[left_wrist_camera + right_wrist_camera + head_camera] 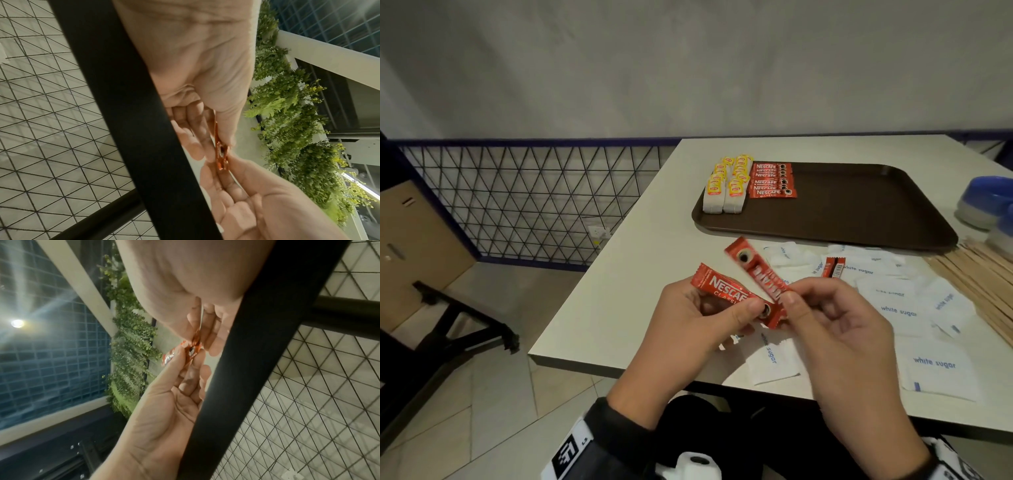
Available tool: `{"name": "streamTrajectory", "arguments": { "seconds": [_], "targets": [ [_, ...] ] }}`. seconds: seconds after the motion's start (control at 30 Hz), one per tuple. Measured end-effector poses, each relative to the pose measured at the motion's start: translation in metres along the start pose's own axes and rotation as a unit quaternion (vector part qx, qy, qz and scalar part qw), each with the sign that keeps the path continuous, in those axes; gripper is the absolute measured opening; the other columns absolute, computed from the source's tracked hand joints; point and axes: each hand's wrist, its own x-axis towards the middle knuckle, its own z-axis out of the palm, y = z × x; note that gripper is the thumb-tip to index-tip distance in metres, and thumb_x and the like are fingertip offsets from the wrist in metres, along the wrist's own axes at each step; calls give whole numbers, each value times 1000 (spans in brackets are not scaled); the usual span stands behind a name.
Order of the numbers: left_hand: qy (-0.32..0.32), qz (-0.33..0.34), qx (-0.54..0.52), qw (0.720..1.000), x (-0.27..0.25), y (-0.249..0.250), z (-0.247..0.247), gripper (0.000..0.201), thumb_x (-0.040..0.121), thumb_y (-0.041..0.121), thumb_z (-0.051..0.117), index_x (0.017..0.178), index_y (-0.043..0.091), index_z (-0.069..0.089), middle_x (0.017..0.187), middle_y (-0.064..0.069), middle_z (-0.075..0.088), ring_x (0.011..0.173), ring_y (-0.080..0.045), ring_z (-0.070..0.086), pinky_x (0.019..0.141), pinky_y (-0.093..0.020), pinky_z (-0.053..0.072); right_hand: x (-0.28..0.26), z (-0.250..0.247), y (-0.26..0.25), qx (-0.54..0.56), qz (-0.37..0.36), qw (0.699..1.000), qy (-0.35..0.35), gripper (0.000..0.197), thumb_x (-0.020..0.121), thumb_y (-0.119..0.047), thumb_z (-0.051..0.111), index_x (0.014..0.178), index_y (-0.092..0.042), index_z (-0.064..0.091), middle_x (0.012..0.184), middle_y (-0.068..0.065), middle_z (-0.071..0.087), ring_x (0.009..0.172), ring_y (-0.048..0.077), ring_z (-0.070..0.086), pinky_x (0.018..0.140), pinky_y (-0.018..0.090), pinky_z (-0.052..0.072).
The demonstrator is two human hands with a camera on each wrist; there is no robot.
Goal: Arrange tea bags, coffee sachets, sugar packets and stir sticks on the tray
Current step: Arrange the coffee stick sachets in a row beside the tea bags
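Over the table's near edge my left hand [750, 313] pinches one red coffee sachet [726, 294] that lies slanted across its fingers. My right hand [791, 303] pinches a second red sachet [755, 269] that points up and left; their lower ends overlap. The left wrist view shows the sachets [221, 152] edge-on between both hands. The brown tray [859, 219] holds two rows of tea bags [726, 186] at its far left and a stack of coffee sachets [772, 181] beside them. White sugar packets [899, 310], one more sachet [834, 268] and wooden stir sticks [977, 275] lie on the table.
Blue-lidded tubs [988, 202] stand at the right edge of the white table [619, 308]. A wire mesh fence [534, 198] and a cardboard box [410, 246] are on the left. A dark stand [458, 322] sits on the tiled floor.
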Motion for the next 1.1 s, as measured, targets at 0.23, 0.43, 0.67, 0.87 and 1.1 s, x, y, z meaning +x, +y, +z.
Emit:
{"name": "streamTrajectory", "arguments": {
  "seconds": [0.23,0.43,0.67,0.87,1.1],
  "targets": [
    [26,20,-22,999,-1,-3,-8,37,78,37,81,91,3,75,73,-5,74,73,-37,68,79,-56,57,4,-9,-1,75,34,988,134,21,101,-9,57,101,-21,74,98,-4,77,86,19,78,72,31,63],
    [-48,4,16,999,3,-6,-13,32,79,38,77,94,9,77,91,-9,74,85,-33,69,74,-41,56,-5,-5,-3,35,2,998,43,37,95,-3,64,117,-33,69,87,-12,71,75,5,70,63,20,58],
    [-116,-14,54,992,4,-3,-10,24,81,21,78,98,5,76,95,-17,76,94,-34,73,88,-39,59,-1,5,-17,32,-21,999,-24,32,87,-3,75,111,-24,72,88,3,77,80,15,77,64,24,61],
    [-128,-18,42,991,5,-1,-12,28,81,22,77,103,5,76,101,-11,78,98,-28,74,93,-39,58,17,11,-24,-41,-17,996,-78,17,87,-21,76,103,-26,73,91,-7,77,87,11,76,69,27,63],
    [-11,-39,-84,996,4,-1,-13,37,72,20,78,101,-2,74,97,-20,76,87,-28,71,73,-32,60,11,-3,-27,-128,16,984,-121,9,82,-34,78,91,-30,78,88,-10,77,85,11,72,76,32,60]
  ]
}}
